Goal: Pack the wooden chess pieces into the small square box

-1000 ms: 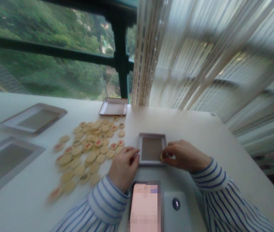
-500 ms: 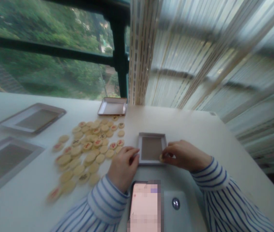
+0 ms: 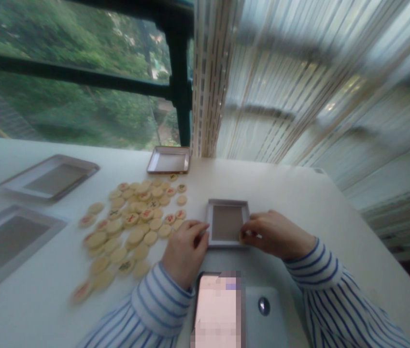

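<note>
A small white tray (image 3: 227, 205) lies in front of me on the white table (image 3: 299, 208). My left hand (image 3: 184, 249) rests at its left edge with the fingers curled and the fingertips against the rim. My right hand (image 3: 273, 234) is at the tray's right front corner, its fingers pinched on a round wooden disc (image 3: 243, 237). To the left of the tray lies a spread of several more round wooden discs (image 3: 135, 222), some marked in red, some in black.
Another small tray (image 3: 169, 161) stands at the back by the window frame. Two larger trays (image 3: 50, 176) (image 3: 5, 241) lie at the left. A phone (image 3: 217, 309) and a grey device (image 3: 266, 314) sit near my chest. Blinds hang at the right.
</note>
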The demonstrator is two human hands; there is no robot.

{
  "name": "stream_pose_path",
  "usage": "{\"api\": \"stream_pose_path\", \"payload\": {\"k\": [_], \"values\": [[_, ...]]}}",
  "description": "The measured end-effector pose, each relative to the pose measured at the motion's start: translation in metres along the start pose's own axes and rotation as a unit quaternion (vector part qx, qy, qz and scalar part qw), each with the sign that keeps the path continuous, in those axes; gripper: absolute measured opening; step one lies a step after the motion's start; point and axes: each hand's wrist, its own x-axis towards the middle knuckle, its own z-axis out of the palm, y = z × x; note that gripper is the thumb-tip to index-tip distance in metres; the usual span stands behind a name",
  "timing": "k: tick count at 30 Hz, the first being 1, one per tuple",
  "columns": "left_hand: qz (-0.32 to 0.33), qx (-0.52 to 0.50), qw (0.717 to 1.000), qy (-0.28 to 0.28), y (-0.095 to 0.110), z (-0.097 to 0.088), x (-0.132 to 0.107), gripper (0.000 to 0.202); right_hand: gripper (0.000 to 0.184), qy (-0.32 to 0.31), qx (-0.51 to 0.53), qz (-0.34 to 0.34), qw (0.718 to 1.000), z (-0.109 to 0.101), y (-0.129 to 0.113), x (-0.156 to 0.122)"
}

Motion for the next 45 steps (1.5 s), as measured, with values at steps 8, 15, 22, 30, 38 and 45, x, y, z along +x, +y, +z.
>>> {"api": "stream_pose_path", "payload": {"k": [8, 15, 22, 30, 38, 45], "values": [[-0.004, 0.004, 1.0, 0.001, -0.0019, 0.001, 0.0005, 0.025, 0.021, -0.019, 0.002, -0.001, 1.0, -0.0032, -0.0001, -0.0015], [0.004, 0.007, 1.0, 0.01, -0.0035, 0.0015, -0.0007, 0.024, 0.023, -0.02, 0.002, -0.006, 1.0, -0.0024, 0.0005, -0.0029], [-0.001, 0.005, 1.0, 0.005, -0.0018, 0.0007, 0.0006, 0.025, 0.025, -0.026, -0.002, -0.005, 1.0, -0.0028, -0.0005, -0.003], [0.002, 0.001, 1.0, 0.006, -0.0016, 0.0007, 0.0, 0.025, 0.023, -0.029, -0.007, 0.001, 1.0, -0.0029, -0.0014, -0.0027], [0.009, 0.003, 1.0, 0.008, -0.0031, 0.001, -0.0004, 0.024, 0.024, -0.017, -0.014, -0.002, 1.0, -0.0017, -0.0016, -0.0037], [0.0, 0.002, 1.0, 0.004, -0.0004, 0.0002, -0.0005, 0.025, 0.023, -0.023, -0.006, 0.003, 1.0, -0.0036, -0.0022, -0.0038]]}}
